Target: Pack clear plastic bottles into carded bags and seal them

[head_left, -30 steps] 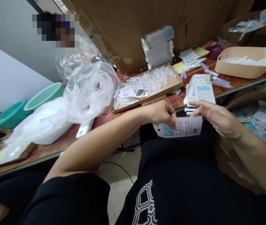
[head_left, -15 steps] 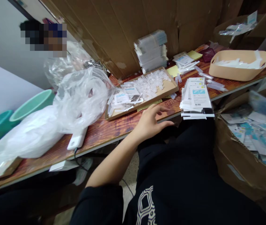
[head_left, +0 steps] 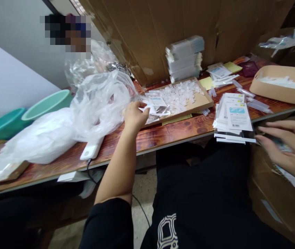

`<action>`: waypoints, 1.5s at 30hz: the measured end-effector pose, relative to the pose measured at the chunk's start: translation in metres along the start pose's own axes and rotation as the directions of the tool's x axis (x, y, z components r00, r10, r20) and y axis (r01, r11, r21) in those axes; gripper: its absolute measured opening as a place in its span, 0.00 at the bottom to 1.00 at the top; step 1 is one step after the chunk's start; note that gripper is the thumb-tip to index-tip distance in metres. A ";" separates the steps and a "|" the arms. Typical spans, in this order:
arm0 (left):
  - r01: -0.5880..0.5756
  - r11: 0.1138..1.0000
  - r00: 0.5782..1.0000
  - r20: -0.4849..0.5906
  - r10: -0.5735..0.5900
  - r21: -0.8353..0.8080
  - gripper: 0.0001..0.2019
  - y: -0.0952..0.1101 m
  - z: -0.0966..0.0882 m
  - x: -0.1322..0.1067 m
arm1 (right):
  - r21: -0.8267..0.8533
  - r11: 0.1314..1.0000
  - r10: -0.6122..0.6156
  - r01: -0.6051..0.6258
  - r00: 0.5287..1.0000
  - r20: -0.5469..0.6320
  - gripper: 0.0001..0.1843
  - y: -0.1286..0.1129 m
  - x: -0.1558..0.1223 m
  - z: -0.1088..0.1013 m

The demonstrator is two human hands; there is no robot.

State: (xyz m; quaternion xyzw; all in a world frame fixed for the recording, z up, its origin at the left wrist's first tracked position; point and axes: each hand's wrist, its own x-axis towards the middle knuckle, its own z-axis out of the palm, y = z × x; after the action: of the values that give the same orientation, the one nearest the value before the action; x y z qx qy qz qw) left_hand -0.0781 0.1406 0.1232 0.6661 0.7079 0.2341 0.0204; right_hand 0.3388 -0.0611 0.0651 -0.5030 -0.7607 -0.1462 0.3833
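My left hand reaches over the left end of the shallow cardboard tray, its thumb and fingers apart. Under and beside the fingertips lie printed cards in clear sleeves; whether I touch them I cannot tell. Small clear plastic pieces are heaped in the rest of the tray. My right hand, slightly blurred, hovers at the right with fingers spread and nothing visible in them. Just left of it, a fanned stack of packaged cards overhangs the table's front edge.
A clear plastic bag and a white sack cover the table's left, near green basins. Bundled packs stand behind the tray. A beige basket is at right, above a carton. Another person sits far left.
My left hand has moved left, from the table's front edge to the tray's left end. My right hand has come into view at the right. The view has shifted slightly.
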 end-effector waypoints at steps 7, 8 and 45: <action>0.117 0.993 0.983 0.143 -0.120 0.024 0.20 0.012 0.023 0.032 | 0.218 0.906 -0.345 0.363 0.931 -0.115 0.04 -0.052 0.116 0.107; 0.129 0.992 0.983 0.133 -0.127 -0.004 0.19 0.012 0.026 0.036 | 0.248 0.892 -0.360 0.377 0.926 -0.111 0.04 -0.058 0.121 0.119; 0.378 -0.031 0.753 0.288 0.591 -0.925 0.33 0.020 0.039 -0.136 | 0.656 0.506 -0.080 -0.560 0.727 0.682 0.14 -0.102 0.111 0.072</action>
State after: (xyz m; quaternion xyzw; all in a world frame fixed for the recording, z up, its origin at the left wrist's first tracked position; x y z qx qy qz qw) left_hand -0.0313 0.0225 0.0574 0.5317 0.1976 0.4218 0.7073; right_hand 0.1956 0.0089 0.1153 -0.3838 -0.7313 0.4709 0.3100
